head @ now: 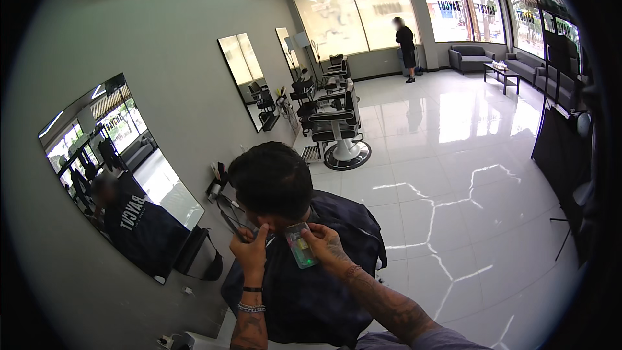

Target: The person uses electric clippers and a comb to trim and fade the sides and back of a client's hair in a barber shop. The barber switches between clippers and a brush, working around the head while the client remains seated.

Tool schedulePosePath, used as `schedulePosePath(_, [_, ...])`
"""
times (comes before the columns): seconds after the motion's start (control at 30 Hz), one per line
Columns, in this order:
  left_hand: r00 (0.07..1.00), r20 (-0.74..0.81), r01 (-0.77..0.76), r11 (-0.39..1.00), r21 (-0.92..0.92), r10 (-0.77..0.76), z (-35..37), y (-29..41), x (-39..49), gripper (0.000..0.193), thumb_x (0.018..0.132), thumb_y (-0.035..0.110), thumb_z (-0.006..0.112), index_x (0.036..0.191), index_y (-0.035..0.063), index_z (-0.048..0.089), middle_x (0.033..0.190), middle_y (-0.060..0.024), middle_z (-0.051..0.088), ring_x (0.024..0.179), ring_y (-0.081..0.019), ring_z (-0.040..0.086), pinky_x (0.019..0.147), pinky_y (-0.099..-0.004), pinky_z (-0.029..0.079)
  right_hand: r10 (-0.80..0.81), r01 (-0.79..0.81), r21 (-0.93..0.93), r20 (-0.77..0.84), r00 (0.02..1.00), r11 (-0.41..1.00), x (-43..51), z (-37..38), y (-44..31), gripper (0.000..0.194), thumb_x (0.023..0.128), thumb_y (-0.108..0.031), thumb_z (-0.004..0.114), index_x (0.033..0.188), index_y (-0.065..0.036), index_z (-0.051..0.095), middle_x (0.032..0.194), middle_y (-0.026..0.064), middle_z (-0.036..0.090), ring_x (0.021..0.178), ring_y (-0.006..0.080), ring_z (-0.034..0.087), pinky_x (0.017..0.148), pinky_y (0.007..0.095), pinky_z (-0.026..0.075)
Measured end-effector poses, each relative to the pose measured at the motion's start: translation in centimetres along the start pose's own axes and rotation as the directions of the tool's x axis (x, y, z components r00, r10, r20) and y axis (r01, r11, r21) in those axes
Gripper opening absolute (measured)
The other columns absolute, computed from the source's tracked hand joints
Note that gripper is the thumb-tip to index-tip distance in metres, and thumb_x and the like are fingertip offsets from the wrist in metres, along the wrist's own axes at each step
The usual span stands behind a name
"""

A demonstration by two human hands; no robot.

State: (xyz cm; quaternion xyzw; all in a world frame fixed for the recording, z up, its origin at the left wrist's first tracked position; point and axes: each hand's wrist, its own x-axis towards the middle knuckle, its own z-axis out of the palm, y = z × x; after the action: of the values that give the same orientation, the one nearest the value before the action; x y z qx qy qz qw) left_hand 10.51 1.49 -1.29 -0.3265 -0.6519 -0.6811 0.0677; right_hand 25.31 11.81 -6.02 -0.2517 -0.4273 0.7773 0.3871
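Note:
A seated person with short dark hair wears a dark barber's cape directly before me. My left hand is closed on a dark comb, its thumb raised beside the person's ear and cheek. In my right hand is a hair clipper with a transparent housing, a small green light showing near its lower end. The clipper's top is close to the side of the person's neck; whether it touches cannot be told.
A wall mirror and a tool holder are at the left. A black bag hangs below the mirror. Barber chairs stand ahead, and another person stands by the far windows. A dark partition is at the right.

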Motion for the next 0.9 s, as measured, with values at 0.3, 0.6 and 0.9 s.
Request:
schedulePosePath(0.3, [0.999, 0.021, 0.04, 0.997, -0.071, -0.038, 0.0, 0.8, -0.3, 0.044, 0.08, 0.018, 0.091, 0.073, 0.0088, 0.049, 0.065, 0.0066, 0.043, 0.056, -0.004, 0.038, 0.049, -0.0242, 0.03, 0.087, -0.094, 0.174, 0.05, 0.995, 0.98, 0.4, -0.1, 1.0, 0.039, 0.1, -0.02, 0.073, 0.127, 0.003, 0.059, 0.109, 0.0107, 0.073, 0.095, 0.0158, 0.071, 0.083, 0.0301, 0.061])
schedulePosePath(0.6, [0.999, -0.013, -0.044, 0.999, 0.016, 0.044, -0.1, 0.1, 0.0, 0.044, 0.08, 0.016, 0.091, 0.072, 0.0089, 0.049, 0.065, 0.0077, 0.041, 0.058, -0.0036, 0.037, 0.052, -0.0248, 0.03, 0.122, -0.162, 0.362, 0.131, 0.984, 0.918, 0.0, 0.9, 1.6, 0.035, 0.1, -0.026, 0.073, 0.124, -0.002, 0.063, 0.11, 0.0055, 0.071, 0.095, 0.0148, 0.07, 0.08, 0.0311, 0.061])
schedulePosePath(0.9, [0.998, 0.022, -0.06, 0.997, -0.049, 0.061, 0.0, 0.5, 0.6, 0.044, 0.081, 0.015, 0.091, 0.071, 0.0115, 0.048, 0.066, 0.0088, 0.04, 0.058, -0.003, 0.035, 0.052, -0.0233, 0.028, 0.114, -0.164, 0.429, 0.14, 0.984, 0.888, -0.7, 2.5, 1.2, 0.029, 0.103, -0.022, 0.069, 0.124, -0.004, 0.063, 0.11, 0.006, 0.071, 0.098, 0.0169, 0.072, 0.086, 0.034, 0.062])
